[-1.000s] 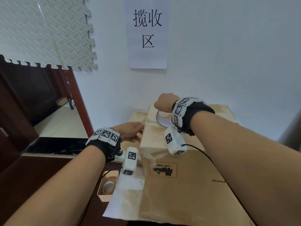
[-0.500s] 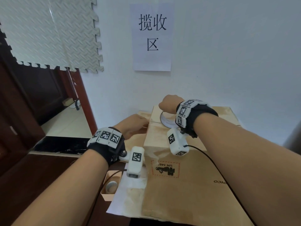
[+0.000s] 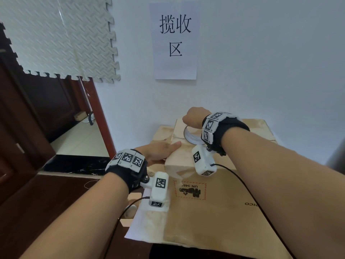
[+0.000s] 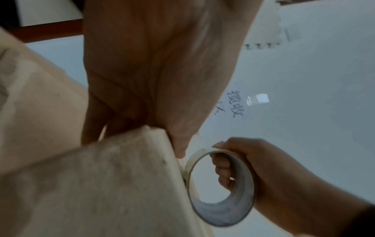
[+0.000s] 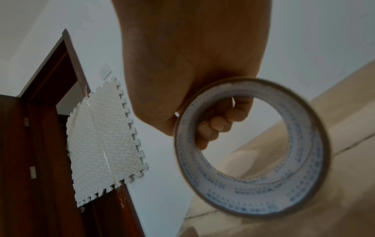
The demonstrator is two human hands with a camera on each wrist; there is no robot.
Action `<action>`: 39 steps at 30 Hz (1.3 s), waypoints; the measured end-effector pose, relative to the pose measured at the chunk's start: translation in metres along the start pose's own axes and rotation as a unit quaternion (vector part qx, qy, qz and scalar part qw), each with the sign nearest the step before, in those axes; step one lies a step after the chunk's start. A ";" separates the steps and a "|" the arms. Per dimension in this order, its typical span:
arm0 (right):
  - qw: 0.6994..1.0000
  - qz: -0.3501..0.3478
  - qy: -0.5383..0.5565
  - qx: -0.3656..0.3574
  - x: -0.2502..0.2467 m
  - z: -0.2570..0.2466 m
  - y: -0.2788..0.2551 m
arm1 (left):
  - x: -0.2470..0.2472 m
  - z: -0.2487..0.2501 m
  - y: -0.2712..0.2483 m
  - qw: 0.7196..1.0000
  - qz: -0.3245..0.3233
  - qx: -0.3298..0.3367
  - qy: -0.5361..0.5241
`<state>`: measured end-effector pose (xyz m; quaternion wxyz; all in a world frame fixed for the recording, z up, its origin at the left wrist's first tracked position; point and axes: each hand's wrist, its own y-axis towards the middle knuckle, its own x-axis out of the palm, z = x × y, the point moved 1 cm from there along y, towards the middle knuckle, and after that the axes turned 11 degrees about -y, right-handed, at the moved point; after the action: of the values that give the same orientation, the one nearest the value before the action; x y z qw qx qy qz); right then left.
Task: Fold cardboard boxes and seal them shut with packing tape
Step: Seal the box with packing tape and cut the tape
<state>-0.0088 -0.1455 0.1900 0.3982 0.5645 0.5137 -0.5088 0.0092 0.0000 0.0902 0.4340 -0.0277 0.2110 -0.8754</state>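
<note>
A small tan cardboard box (image 3: 182, 157) sits on a larger brown carton (image 3: 220, 208) near the wall. My right hand (image 3: 194, 116) grips a roll of packing tape (image 3: 190, 134) above the box's far end, with fingers curled through the core (image 5: 219, 123). The roll (image 4: 221, 187) stands on edge against the box's top corner. My left hand (image 3: 160, 152) lies with straight fingers on the box's left side and top edge, palm (image 4: 154, 67) pressed to the cardboard.
A flat white sheet (image 3: 149, 221) sticks out under the carton at the left. A small open box (image 3: 128, 215) with a tape roll sits lower left. The white wall with a paper sign (image 3: 175, 42) is close behind; a dark wooden door (image 3: 28, 118) stands to the left.
My left hand has slid forward along the box's left side, with its fingers now stretched toward the top edge. The right hand with the tape has stayed at the far end.
</note>
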 end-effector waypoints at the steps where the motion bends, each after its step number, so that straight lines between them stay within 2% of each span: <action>1: 1.000 0.002 0.002 -0.001 0.000 0.001 0.000 | 0.000 0.002 0.000 0.999 0.021 -0.015 0.035; 3: 1.000 0.004 0.001 0.000 -0.001 0.001 0.000 | 0.002 0.006 0.000 0.997 0.046 -0.017 0.067; 7: 1.000 0.006 -0.015 0.002 -0.001 0.004 -0.001 | 0.012 0.011 0.000 0.996 0.056 0.063 0.037; 10: 1.000 0.006 -0.005 -0.002 0.001 0.006 0.001 | 0.009 0.002 0.005 0.994 0.075 0.077 0.024; 13: 1.000 0.002 -0.002 -0.008 0.002 0.006 0.002 | 0.009 -0.001 0.003 0.989 0.083 0.087 0.086; 17: 1.000 -0.001 -0.010 -0.007 0.001 0.006 0.003 | 0.016 0.011 -0.004 0.944 0.126 0.086 0.291; 22: 1.000 -0.004 -0.013 -0.018 0.002 0.010 0.008 | 0.018 0.016 -0.006 0.903 0.129 0.094 0.400; 27: 1.000 0.005 0.002 -0.020 0.001 0.014 0.009 | 0.018 0.018 -0.003 0.881 0.137 0.093 0.442; 31: 0.999 0.017 0.025 -0.017 -0.002 0.021 0.009 | 0.024 0.019 -0.001 0.849 0.145 0.107 0.498; 36: 0.996 0.039 0.064 -0.039 0.001 0.030 0.014 | 0.029 0.025 -0.003 0.846 0.119 0.093 0.511; 39: 0.992 0.018 0.112 -0.047 0.002 0.041 0.013 | 0.033 0.029 0.000 0.844 0.107 0.092 0.518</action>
<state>-0.0026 -0.1867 0.1808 0.3734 0.6075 0.5683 -0.4105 -0.0051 -0.0351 0.1119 0.3532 0.4927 0.3252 -0.7257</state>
